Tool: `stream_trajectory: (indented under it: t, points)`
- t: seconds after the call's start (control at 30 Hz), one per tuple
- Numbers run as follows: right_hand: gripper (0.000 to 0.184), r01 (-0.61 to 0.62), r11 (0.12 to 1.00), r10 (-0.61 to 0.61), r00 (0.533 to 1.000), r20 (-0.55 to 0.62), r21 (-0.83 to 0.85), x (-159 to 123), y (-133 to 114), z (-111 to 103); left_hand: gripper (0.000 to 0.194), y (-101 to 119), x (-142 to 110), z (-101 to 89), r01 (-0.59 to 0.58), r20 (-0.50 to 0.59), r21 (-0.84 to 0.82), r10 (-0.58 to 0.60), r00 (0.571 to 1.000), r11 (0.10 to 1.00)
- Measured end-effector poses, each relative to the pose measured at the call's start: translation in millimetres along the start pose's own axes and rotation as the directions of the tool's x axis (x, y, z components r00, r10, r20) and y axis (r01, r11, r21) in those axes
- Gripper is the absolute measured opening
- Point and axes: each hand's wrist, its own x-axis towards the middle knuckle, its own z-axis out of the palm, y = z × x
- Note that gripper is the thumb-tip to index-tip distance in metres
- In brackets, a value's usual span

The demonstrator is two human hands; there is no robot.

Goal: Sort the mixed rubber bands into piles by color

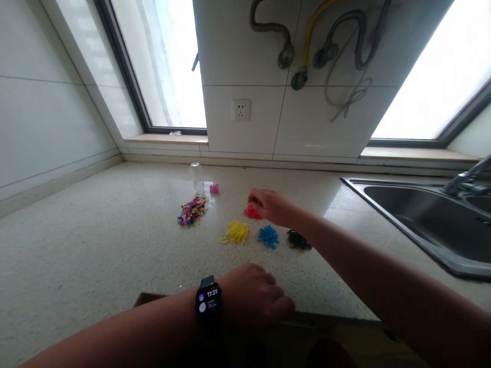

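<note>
My right hand [271,205] reaches over the small pile of red rubber bands [252,212], its fingers pinched together at the pile's upper edge. What lies between the fingertips is hidden. My left hand [255,296], below a black smartwatch [208,301], rests curled at the counter's front edge with nothing visible in it. Nearer to me than the red pile lie yellow rubber bands [237,232], blue rubber bands [268,236] and black rubber bands [299,240], the last partly behind my right forearm. A mixed multicoloured pile of bands [192,211] lies to the left.
A clear bottle [197,178] stands behind the mixed pile, with a pink cap [214,188] beside it. On the right a steel sink [414,209] with a faucet [466,179] is set into the speckled counter [115,235]. A wall socket [242,110] and pipes are at the back.
</note>
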Motion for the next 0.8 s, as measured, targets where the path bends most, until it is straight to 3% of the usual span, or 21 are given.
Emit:
stream_trajectory:
  t: [0.17,0.3,0.43,0.63,0.8]
  points:
    - [0.015,-0.169,0.964,0.204,0.965,-0.163,0.207,-42,50,1,0.004,0,2,-1.4,-0.005,-0.005,0.017,0.005,1.000,1.000]
    - [0.015,-0.188,0.937,0.254,0.945,-0.205,0.294,-53,66,2,0.007,1,3,-3.0,0.011,-0.001,0.003,-0.011,1.000,1.000]
    - [0.018,-0.163,0.955,0.213,0.959,-0.186,0.250,-51,63,2,0.012,2,5,-2.4,0.028,-0.007,-0.011,-0.028,1.000,1.000]
    - [0.033,-0.052,0.996,0.051,0.998,0.022,0.067,-47,49,9,0.010,2,4,-0.6,0.022,-0.011,-0.017,-0.022,1.000,1.000]
    - [0.037,-0.055,0.997,0.057,0.998,-0.041,0.059,-50,52,2,0.008,1,3,0.1,0.006,-0.006,-0.016,-0.006,1.000,1.000]
